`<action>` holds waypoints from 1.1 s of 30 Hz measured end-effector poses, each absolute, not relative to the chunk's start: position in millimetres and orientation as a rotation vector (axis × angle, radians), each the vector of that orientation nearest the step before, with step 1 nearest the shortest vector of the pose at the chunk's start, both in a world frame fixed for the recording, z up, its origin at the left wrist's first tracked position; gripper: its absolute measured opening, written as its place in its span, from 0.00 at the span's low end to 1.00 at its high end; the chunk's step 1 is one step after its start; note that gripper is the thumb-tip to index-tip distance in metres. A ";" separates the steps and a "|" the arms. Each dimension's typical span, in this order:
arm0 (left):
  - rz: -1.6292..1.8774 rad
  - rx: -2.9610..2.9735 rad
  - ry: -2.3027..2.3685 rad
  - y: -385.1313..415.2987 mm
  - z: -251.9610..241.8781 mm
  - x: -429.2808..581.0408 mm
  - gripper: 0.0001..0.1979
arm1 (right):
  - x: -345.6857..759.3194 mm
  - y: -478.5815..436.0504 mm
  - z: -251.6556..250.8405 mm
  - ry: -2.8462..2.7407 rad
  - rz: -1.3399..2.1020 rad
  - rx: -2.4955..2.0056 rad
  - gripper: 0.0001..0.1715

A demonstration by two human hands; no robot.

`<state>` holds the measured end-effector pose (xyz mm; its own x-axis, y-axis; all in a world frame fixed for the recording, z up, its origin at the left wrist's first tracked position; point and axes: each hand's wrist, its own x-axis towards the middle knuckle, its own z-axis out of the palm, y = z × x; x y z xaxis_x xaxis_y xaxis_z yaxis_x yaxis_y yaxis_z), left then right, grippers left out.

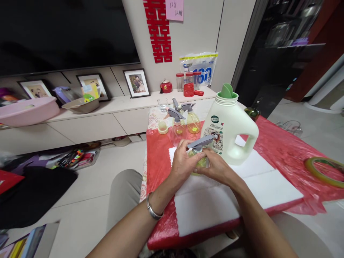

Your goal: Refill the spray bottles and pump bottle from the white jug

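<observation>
Near the middle of the frame, my left hand (184, 161) and right hand (216, 166) are both wrapped around a small spray bottle (199, 157) with a grey trigger head, which stands on the white pad (242, 193) over the red table cover (285, 150). Just behind it stands the big white detergent jug (231, 129), its green funnel (227, 90) on top. Further up, slightly left, three more spray bottles (178, 129) cluster.

Bright, even indoor light leaves soft shadows, a dim right background, strong wide-angle bending at the edges and slight blur on the forearms.
</observation>
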<state>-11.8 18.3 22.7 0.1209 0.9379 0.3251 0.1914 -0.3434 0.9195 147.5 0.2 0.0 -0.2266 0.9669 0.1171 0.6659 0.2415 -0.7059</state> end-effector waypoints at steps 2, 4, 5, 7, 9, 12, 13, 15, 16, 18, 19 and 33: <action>1.257 1.621 1.115 18.8 25.6 -13.2 0.12 | 147.3 -0.2 2.5 -1.964 0.753 -1.500 0.27; 1.243 1.571 1.103 18.4 28.4 -14.9 0.13 | 146.9 -0.6 5.3 -1.955 0.793 -1.518 0.29; 1.247 1.550 1.092 18.2 29.2 -15.7 0.15 | 146.8 -0.7 6.4 -1.951 0.810 -1.526 0.31; 1.264 1.527 1.058 18.0 29.1 -17.0 0.19 | 146.9 -0.7 7.5 -1.947 0.839 -1.534 0.34; 1.276 1.529 1.001 18.2 26.9 -17.8 0.19 | 147.3 -0.3 7.2 -1.945 0.860 -1.532 0.37; 1.261 1.545 0.905 18.3 22.8 -19.0 0.15 | 148.4 0.0 6.1 -1.937 0.887 -1.538 0.40; 1.249 1.552 0.885 18.2 22.0 -19.5 0.13 | 148.7 0.0 5.8 -1.934 0.895 -1.542 0.40; 1.224 1.569 0.860 17.6 21.5 -20.8 0.11 | 149.3 0.1 5.3 -1.930 0.909 -1.542 0.41; 1.212 1.582 0.858 17.2 21.8 -21.4 0.11 | 149.4 0.2 5.1 -1.928 0.914 -1.538 0.41; 1.198 1.625 0.880 16.8 23.3 -22.1 0.13 | 149.7 0.6 4.2 -1.925 0.917 -1.528 0.40; 1.198 1.652 0.905 16.8 24.2 -22.0 0.14 | 149.8 0.8 3.6 -1.924 0.918 -1.522 0.40; 1.244 1.693 0.955 17.3 26.5 -22.2 0.10 | 150.0 0.9 2.5 -1.912 0.943 -1.483 0.39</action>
<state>-22.2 17.3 26.5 0.2276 0.9068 0.3549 0.1086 -0.3859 0.9161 150.0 0.9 2.5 -0.2502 0.9682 -0.0033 0.5923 0.1504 -0.7915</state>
